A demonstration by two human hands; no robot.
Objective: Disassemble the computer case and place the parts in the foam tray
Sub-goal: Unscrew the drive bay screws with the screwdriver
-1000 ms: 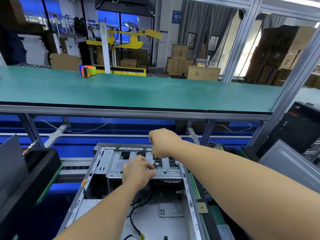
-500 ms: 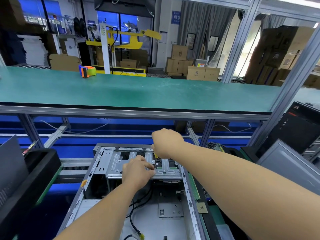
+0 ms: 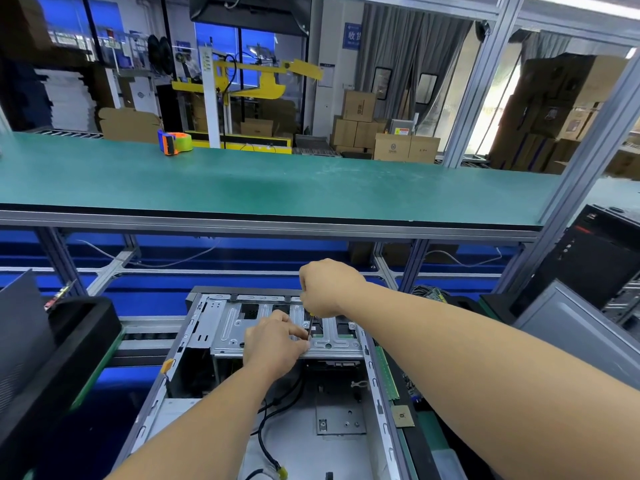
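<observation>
An open grey computer case (image 3: 372, 382) lies flat at the bottom centre. A metal drive bracket (image 3: 228, 327) spans its far end. My right hand (image 3: 327, 289) grips a screwdriver (image 3: 310, 325) from above; the thin shaft points down at the bracket. My left hand (image 3: 273, 344) rests on the bracket's near edge, its fingertips pinching at the shaft's tip. Black cables (image 3: 266, 441) with yellow connectors lie on the case floor. A black foam tray (image 3: 69, 344) stands to the left of the case.
A green bench shelf (image 3: 277, 185) runs across above the case, with an orange-and-green tape dispenser (image 3: 175, 142) on it. Circuit boards (image 3: 401, 403) lie along the case's right side. A black tower and grey panel (image 3: 575, 327) stand at the right.
Both hands stay at the bracket. My right hand has shifted very slightly over the screwdriver; nothing has come free.
</observation>
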